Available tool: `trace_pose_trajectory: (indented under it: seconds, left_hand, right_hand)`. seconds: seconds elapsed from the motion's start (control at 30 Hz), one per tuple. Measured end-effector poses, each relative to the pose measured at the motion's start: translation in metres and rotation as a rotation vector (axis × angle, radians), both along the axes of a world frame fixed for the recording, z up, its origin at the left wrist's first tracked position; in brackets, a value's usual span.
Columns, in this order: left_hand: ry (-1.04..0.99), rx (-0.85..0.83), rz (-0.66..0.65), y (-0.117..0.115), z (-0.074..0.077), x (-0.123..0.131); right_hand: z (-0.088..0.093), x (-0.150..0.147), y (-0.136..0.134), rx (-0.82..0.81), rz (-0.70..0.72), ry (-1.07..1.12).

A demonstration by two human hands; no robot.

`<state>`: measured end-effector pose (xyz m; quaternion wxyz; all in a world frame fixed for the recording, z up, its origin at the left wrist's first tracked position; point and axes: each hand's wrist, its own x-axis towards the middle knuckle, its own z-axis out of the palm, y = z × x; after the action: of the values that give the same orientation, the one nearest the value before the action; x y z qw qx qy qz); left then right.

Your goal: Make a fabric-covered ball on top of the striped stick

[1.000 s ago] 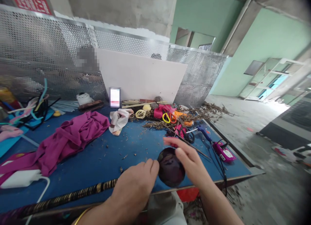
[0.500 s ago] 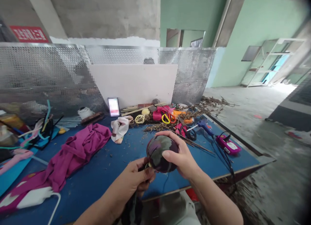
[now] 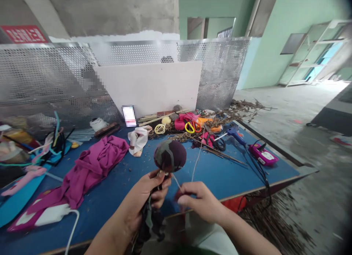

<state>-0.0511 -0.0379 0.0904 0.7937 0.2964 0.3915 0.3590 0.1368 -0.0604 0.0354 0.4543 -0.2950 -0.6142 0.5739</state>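
A round ball wrapped in dark camouflage-and-purple cloth [image 3: 169, 155] stands upright above the near edge of the blue table [image 3: 115, 181]. My left hand [image 3: 150, 190] is closed around the gathered cloth just below the ball, and the loose cloth ends hang down under it. My right hand [image 3: 199, 201] is to the right and slightly lower, fingers pinched on a thin pale string [image 3: 195, 162] that runs from the neck of the ball and loops upward.
A magenta cloth [image 3: 90, 167] lies left of centre. At the back are a white cloth [image 3: 138, 137], yellow scissors [image 3: 189, 127], black scissors [image 3: 216, 142], twigs, a blue glue gun [image 3: 233, 135] and a pink device [image 3: 263, 155]. A perforated metal screen [image 3: 55, 79] borders the table.
The right hand left the ball and dropped to pinch the string. The ball rose above the left hand, which now grips the cloth beneath it. The camera tilted.
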Motion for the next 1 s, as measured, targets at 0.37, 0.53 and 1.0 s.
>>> trace_pose_trajectory:
  seconds: [0.37,0.53,1.0]
  left_hand:
    - [0.030,-0.108,-0.038,-0.004,-0.032,0.007]
    - [0.153,-0.014,0.026,-0.011,-0.034,0.013]
    - [0.463,0.180,0.050,-0.009,-0.039,0.014]
  right_hand:
    - [0.004,-0.013,-0.001,-0.063,-0.178,0.542]
    - [0.008,-0.010,-0.009,-0.100,-0.378,0.307]
    - [0.012,0.010,-0.009,0.115,-0.172,0.031]
